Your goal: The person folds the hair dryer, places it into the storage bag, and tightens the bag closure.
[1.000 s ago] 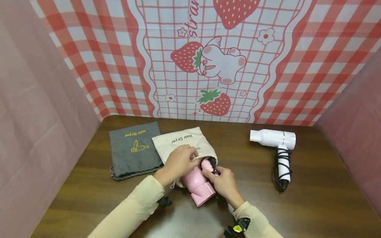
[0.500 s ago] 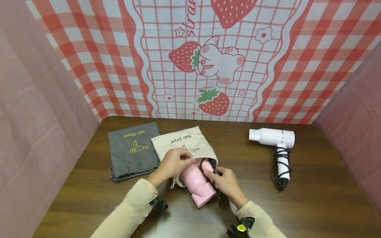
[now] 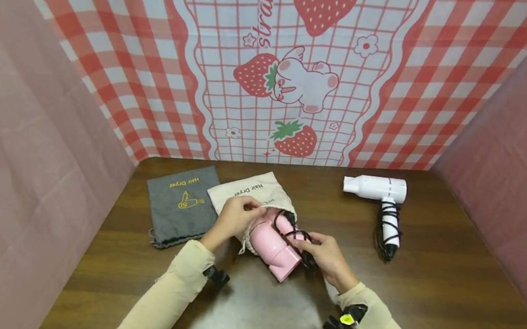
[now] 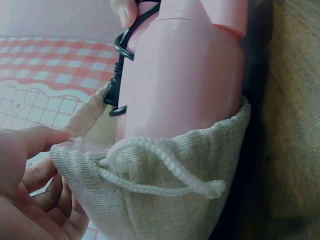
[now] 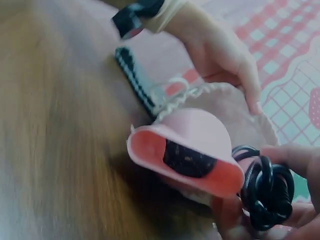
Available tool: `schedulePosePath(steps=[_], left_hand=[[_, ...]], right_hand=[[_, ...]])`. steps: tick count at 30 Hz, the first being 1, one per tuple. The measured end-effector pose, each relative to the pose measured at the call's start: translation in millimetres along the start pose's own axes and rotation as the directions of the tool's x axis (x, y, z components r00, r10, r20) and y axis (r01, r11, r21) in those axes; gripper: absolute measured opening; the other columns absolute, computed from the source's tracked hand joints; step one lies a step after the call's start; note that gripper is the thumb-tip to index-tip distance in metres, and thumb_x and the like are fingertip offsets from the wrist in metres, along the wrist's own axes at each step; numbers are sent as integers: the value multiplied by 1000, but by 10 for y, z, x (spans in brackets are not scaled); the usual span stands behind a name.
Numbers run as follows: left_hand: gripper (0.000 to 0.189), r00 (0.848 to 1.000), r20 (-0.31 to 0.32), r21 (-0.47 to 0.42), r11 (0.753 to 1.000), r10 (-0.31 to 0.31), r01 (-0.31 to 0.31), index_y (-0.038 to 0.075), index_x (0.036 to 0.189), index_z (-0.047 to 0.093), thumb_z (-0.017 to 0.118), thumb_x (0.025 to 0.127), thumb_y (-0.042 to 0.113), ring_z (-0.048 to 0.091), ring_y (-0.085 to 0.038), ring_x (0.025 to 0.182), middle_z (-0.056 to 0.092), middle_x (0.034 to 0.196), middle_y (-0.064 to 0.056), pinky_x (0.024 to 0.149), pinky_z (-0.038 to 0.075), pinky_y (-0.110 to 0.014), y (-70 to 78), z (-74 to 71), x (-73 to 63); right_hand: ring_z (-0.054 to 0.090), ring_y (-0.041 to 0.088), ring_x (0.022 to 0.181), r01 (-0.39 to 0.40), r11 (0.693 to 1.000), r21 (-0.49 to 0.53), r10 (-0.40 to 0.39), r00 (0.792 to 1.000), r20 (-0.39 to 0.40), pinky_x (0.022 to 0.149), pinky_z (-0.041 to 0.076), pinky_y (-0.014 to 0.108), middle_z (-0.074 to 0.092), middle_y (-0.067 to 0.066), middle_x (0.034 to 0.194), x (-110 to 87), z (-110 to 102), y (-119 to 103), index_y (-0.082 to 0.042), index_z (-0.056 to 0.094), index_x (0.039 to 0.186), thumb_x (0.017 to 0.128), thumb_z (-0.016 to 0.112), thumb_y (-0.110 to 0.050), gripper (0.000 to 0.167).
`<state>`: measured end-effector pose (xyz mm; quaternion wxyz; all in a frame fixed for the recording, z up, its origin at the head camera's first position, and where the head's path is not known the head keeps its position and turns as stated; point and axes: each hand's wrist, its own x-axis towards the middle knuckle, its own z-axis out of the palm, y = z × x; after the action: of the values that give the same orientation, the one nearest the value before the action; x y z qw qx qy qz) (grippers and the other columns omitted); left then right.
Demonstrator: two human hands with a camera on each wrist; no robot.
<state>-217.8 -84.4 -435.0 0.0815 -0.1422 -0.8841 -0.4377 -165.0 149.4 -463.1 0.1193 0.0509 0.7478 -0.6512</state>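
Observation:
A pink hair dryer [image 3: 268, 243] lies with its nozzle end outside the mouth of a cream drawstring bag [image 3: 268, 186] lettered "Hair Dryer"; its rear end is hidden inside. My left hand [image 3: 233, 216] pinches the bag's rim between thumb and forefinger, as the left wrist view shows. On the other side, my right hand [image 3: 328, 256] grips the dryer's handle, wrapped in black cord [image 5: 265, 195]. The plug [image 4: 114, 87] sits near the bag's mouth. In the right wrist view, the flat nozzle [image 5: 145, 145] faces the camera.
A dark grey drawstring bag [image 3: 165, 213] with yellow lettering lies flat left of the cream one. Toward the back right lies a white hair dryer [image 3: 374, 188], its cord wound round the handle. The wooden table [image 3: 436, 284] is bordered by cloth walls.
My right hand has moved slightly right and toward me, and more of the pink dryer's handle and cord shows outside the bag. My left hand has shifted a little left along the bag's rim.

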Motion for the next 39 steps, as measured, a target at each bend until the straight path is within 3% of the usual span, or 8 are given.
schedulePosePath(steps=[3,8,19,26,39], left_hand=[[14,1000,5,-14,1000,-16,16,6,88,76,72,85,19,61,-11,71,74,81,-8,68,49,-23,14,-23,16],[14,999,8,-29,999,-34,35,6,88,76,73,85,18,60,-11,71,73,81,-8,67,48,-24,41,-38,6],[15,999,46,-20,1000,-16,17,5,89,76,71,86,18,64,-14,74,74,83,-9,70,50,-24,50,23,-14],[13,999,33,-11,1000,-6,6,6,87,76,72,85,19,62,-14,72,74,81,-8,69,49,-24,103,28,18],[12,998,66,-7,1000,-12,12,8,88,76,72,86,18,59,-9,70,74,82,-7,66,48,-21,207,100,7]], right_hand=[[55,4,65,24,996,-91,-22,1000,18,61,48,20,65,-6,73,-20,-10,-3,7,66,112,85,72,-16,36],[54,4,63,37,994,-108,-33,999,31,58,46,19,61,-6,71,-61,-7,-6,11,64,107,87,65,-11,30],[55,9,53,8,997,79,1,994,-109,52,48,23,58,-5,60,-53,118,-1,3,65,84,86,61,-5,10],[53,12,46,21,987,159,4,988,-157,50,46,25,53,-4,53,-24,240,-72,-3,60,72,88,61,-6,16],[52,8,50,42,982,183,-2,977,-213,51,46,22,53,-5,57,67,358,-41,5,62,84,89,60,-6,12]])
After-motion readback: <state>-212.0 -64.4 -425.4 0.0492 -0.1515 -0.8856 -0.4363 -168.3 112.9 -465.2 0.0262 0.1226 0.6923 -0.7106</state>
